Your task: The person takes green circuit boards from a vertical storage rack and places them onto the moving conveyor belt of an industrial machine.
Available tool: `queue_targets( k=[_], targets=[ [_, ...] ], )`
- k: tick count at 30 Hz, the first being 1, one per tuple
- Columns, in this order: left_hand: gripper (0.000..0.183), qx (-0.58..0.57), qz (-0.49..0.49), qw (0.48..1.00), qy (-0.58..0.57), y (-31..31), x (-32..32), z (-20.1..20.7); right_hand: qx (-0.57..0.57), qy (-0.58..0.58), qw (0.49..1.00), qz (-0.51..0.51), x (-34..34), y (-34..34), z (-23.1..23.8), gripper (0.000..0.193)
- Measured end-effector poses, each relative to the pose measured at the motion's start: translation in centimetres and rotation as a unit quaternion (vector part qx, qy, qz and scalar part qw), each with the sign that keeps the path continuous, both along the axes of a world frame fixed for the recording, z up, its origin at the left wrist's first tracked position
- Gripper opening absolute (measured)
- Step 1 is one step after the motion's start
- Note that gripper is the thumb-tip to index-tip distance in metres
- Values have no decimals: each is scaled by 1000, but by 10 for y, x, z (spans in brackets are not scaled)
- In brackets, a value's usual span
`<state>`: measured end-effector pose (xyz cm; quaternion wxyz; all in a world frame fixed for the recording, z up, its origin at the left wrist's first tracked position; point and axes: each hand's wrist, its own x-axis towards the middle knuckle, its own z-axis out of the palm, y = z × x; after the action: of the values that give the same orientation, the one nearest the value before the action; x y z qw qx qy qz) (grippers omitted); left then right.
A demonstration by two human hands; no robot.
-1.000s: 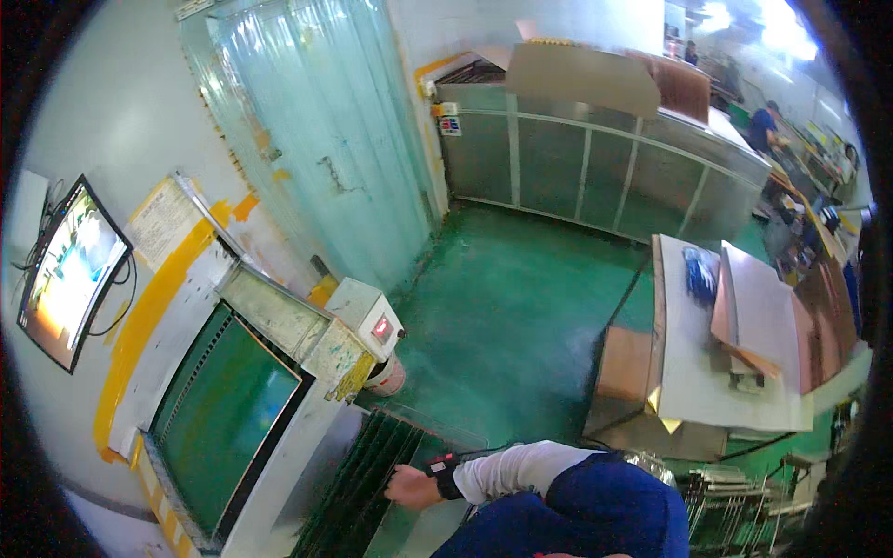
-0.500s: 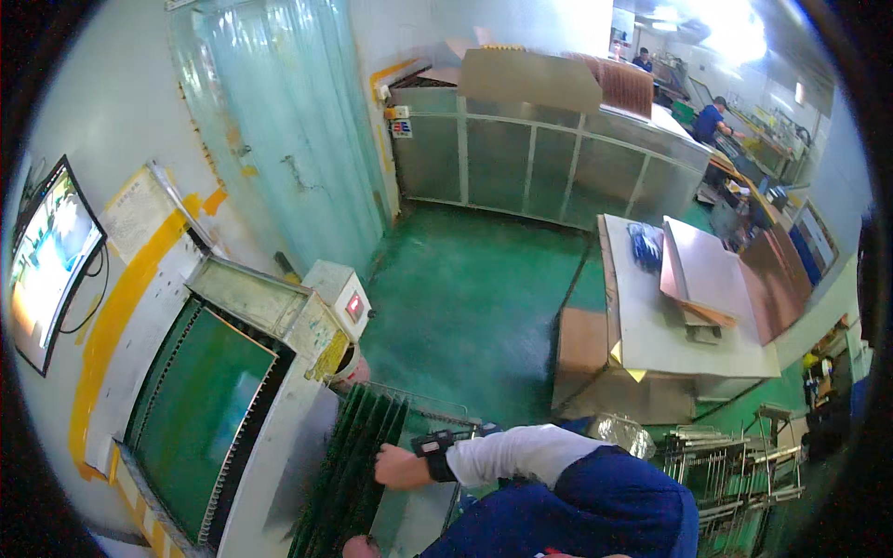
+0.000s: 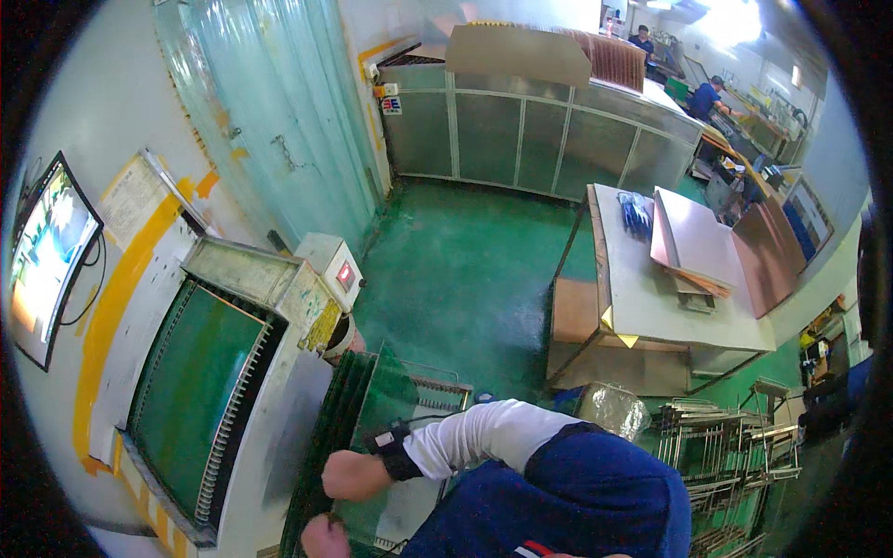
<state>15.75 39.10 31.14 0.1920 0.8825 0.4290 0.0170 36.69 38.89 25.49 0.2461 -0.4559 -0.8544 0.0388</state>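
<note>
A thin green panel (image 3: 384,395) stands tilted at the right side of a row of dark green panels (image 3: 348,386), which stand upright close together. My right hand (image 3: 357,475), with a black band on its wrist, is closed on the panel's edge. Just below, at the lower border of the view, my left hand (image 3: 326,537) is closed at the edge of the same panel; its fingertips are hidden. A metal rack (image 3: 437,389) with a comb of wire slots lies under and right of the panel.
Left stands a machine with a green panel (image 3: 200,372) on its roller bed and a control box (image 3: 330,270). A white table (image 3: 642,325) carries copper-coloured sheets (image 3: 693,237). Metal racks (image 3: 716,456) stand lower right. Two co-workers (image 3: 705,98) are far back.
Both hands have moved left over the row of panels. One green panel now leans out to the right, apart from the others, and more of the slotted rack shows.
</note>
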Motion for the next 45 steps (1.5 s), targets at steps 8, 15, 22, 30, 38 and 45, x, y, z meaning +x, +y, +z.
queue_targets(
  k=[8, 15, 22, 30, 38, 45],
  targets=[
    [37, -130, -198, 932, -274, -50, 23, 115, -20, 85, 996, -23, 41, 28, 134, 20],
    [27, -224, -89, 930, -278, -47, 25, 21, -258, 625, 737, -21, 89, 35, 184, 21],
    [33, -374, 62, 862, -336, -63, 3, -15, -373, 626, 685, 27, 7, 41, 126, 24],
    [54, -418, 208, 684, -561, -69, -26, -61, -495, 745, 447, -3, -27, 13, 51, 21],
    [45, -401, 215, 609, -650, -57, -28, -74, -485, 666, 565, -45, -25, -24, -49, 14],
    [32, -451, 295, 491, -685, -46, -24, -94, -584, 730, 350, -53, -30, -19, -48, 18]
  ],
)
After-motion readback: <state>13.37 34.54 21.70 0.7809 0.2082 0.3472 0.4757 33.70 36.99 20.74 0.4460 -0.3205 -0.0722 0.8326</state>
